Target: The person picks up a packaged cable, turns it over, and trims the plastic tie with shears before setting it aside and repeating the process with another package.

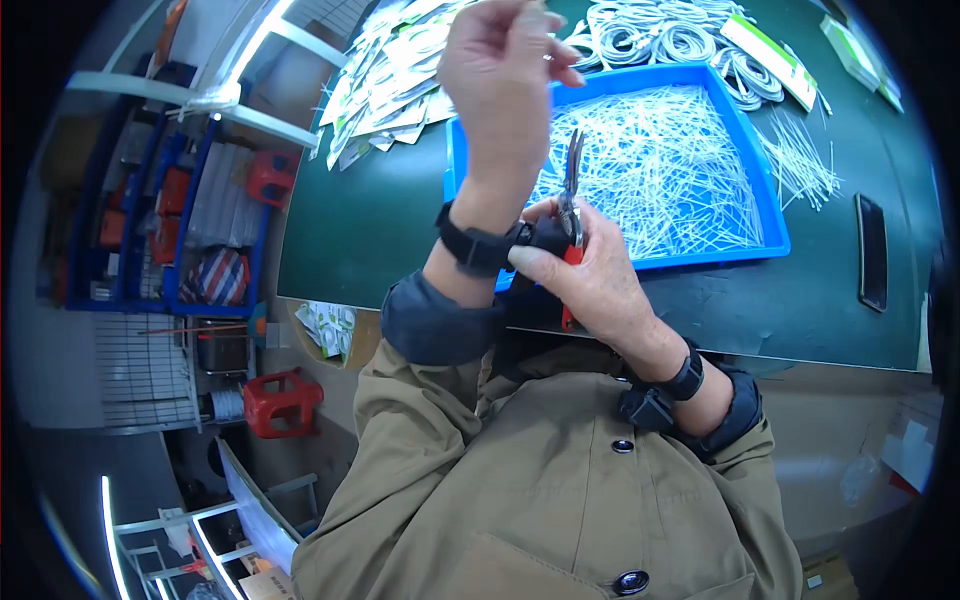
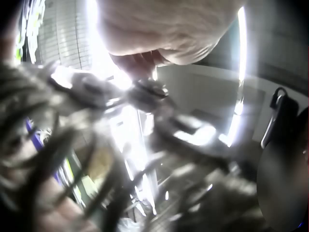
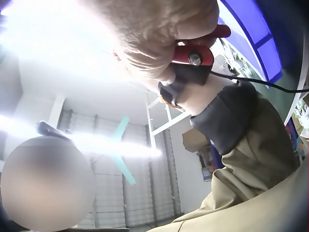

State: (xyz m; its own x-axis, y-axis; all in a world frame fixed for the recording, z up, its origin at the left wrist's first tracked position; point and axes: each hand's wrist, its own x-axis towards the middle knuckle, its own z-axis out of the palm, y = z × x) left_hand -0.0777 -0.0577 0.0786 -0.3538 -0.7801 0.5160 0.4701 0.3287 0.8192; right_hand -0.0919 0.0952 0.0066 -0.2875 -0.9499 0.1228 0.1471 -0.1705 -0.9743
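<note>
In the head view my left hand (image 1: pixel 500 60) is raised over the back of the table, fingers loosely bent and holding nothing. My right hand (image 1: pixel 605 280) is at the left wrist and holds red-handled pliers (image 1: pixel 573 250), their metal jaws pointing up past the left forearm. Its thumb and fingers are at the black wrist camera (image 1: pixel 545 238) strapped there. The right wrist view shows the red handles (image 3: pixel 193 55) within the right hand. Blurred metal crosses close before the lens in the left wrist view, below the left hand (image 2: pixel 169 29).
A blue tray (image 1: pixel 780 240) full of thin white strips stands on the green table (image 1: pixel 340 240). Flat packets (image 1: pixel 400 60) are piled at the back left, coiled grey cables (image 1: pixel 650 35) behind the tray. Loose strips (image 1: pixel 800 165) and a phone (image 1: pixel 872 250) lie at the right.
</note>
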